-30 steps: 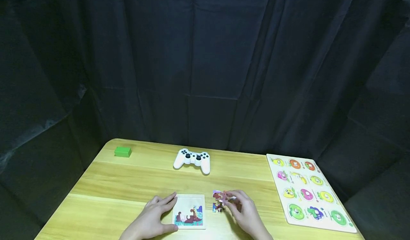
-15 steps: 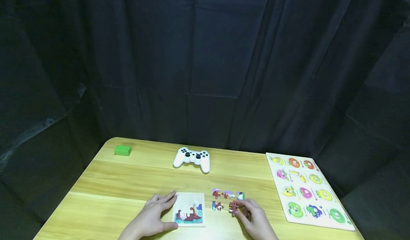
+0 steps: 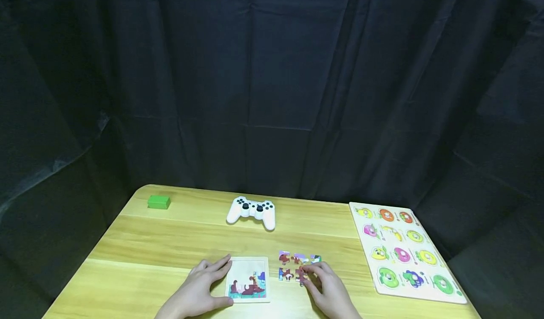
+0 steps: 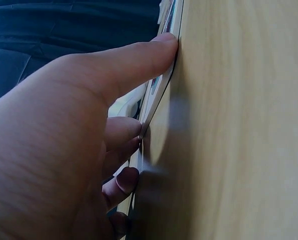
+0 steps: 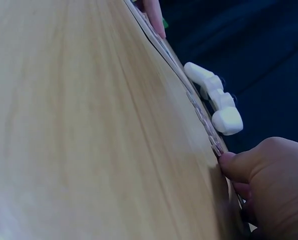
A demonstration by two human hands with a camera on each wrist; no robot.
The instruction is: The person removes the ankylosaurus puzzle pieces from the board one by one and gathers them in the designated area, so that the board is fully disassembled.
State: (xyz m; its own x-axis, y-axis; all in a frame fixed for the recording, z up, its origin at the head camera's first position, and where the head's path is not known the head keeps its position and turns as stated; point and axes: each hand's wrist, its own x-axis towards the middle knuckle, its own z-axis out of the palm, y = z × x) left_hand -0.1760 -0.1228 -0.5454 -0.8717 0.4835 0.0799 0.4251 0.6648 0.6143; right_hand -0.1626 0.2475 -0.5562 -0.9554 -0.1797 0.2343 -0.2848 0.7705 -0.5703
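Observation:
A small square jigsaw tray [image 3: 245, 266] lies near the front of the table, with brown, teal and blue puzzle pieces [image 3: 250, 289] fitted along its lower part and right side. My left hand [image 3: 197, 288] holds the tray at its left side, thumb at the near corner and forefinger at the far one. To the right of the tray, my right hand [image 3: 329, 290] pinches a brown puzzle piece [image 3: 300, 274] between thumb and fingertips, low at the table. Beside it sits a blue-and-brown piece [image 3: 285, 274]. Behind are a purple-and-brown piece [image 3: 284, 257] and others partly hidden by the hand.
A white game controller [image 3: 251, 212] lies farther back on the wooden table [image 3: 191, 238]. At the back left is a green block [image 3: 159, 202]. A large fruit puzzle board [image 3: 407, 257] covers the right side. Dark curtains [image 3: 272, 97] hang behind the table.
My right hand has carried the brown piece from above the back row of loose pieces toward me, then slightly left beside the blue-and-brown piece. My left hand stays on the tray.

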